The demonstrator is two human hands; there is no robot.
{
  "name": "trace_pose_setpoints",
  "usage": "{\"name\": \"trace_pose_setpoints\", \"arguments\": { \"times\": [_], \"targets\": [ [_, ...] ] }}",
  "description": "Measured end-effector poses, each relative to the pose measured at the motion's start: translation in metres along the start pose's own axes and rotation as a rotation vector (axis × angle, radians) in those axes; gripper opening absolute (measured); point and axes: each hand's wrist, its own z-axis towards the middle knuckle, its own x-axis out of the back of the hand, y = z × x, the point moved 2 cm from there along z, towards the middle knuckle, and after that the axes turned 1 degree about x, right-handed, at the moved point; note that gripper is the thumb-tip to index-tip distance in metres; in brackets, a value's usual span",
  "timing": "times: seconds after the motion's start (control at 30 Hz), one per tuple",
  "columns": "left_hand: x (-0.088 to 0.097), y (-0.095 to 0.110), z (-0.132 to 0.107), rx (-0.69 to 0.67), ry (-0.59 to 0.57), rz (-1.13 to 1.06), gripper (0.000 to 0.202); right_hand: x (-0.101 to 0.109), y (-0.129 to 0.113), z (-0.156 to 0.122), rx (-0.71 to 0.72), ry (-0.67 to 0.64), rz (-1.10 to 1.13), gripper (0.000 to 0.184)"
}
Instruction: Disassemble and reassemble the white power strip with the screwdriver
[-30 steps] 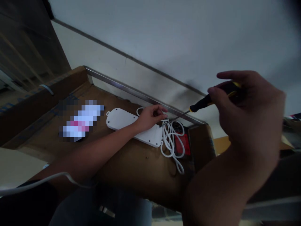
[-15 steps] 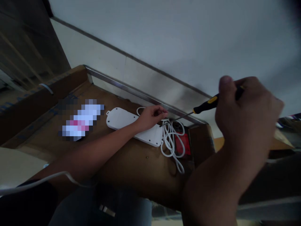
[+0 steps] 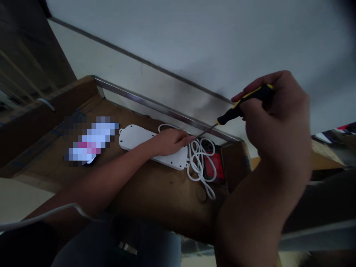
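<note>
A white power strip [image 3: 133, 138] lies back-side up on a brown cardboard surface [image 3: 155, 193]. Its white cable [image 3: 198, 165] is coiled at its right end. My left hand [image 3: 167, 141] rests flat on the strip, fingers stretched toward the cable end. My right hand [image 3: 275, 122] is closed around the black and yellow handle of a screwdriver [image 3: 236, 109]. The thin metal shaft slants down to the left, and its tip sits by the strip's right end, next to my left fingertips.
A metal rail [image 3: 155, 105] runs along the back of the cardboard, with a pale wall [image 3: 194, 40] behind. A red item [image 3: 213, 167] lies under the cable coil. A blurred-out object [image 3: 90, 142] sits left of the strip. A white cord [image 3: 41, 217] crosses the lower left.
My left hand has flattened down onto the strip. My right hand shifted its hold on the screwdriver handle and moved slightly up and left; the view shifted a little.
</note>
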Motion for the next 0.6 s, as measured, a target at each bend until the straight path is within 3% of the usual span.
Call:
{"name": "trace_pose_setpoints", "arguments": {
  "times": [0.1, 0.23, 0.3, 0.37, 0.6],
  "targets": [
    [0.003, 0.000, -0.002, -0.015, -0.089, 0.018, 0.057, -0.004, -0.007, 0.001, 0.054, 0.045, 0.056, 0.016],
    [0.004, -0.003, -0.005, -0.002, -0.231, 0.147, 0.103, -0.007, -0.008, 0.003, 0.043, 0.089, 0.043, 0.018],
    [0.003, -0.005, -0.006, -0.019, -0.281, 0.199, 0.117, -0.008, -0.006, 0.003, 0.033, 0.106, 0.035, 0.032],
    [0.002, -0.007, -0.006, -0.031, -0.304, 0.237, 0.120, -0.009, -0.004, 0.002, 0.006, 0.122, 0.089, 0.038],
    [0.000, -0.006, -0.005, -0.052, -0.325, 0.281, 0.114, -0.016, 0.001, 0.002, -0.022, 0.060, 0.229, 0.024]
  ]
}}
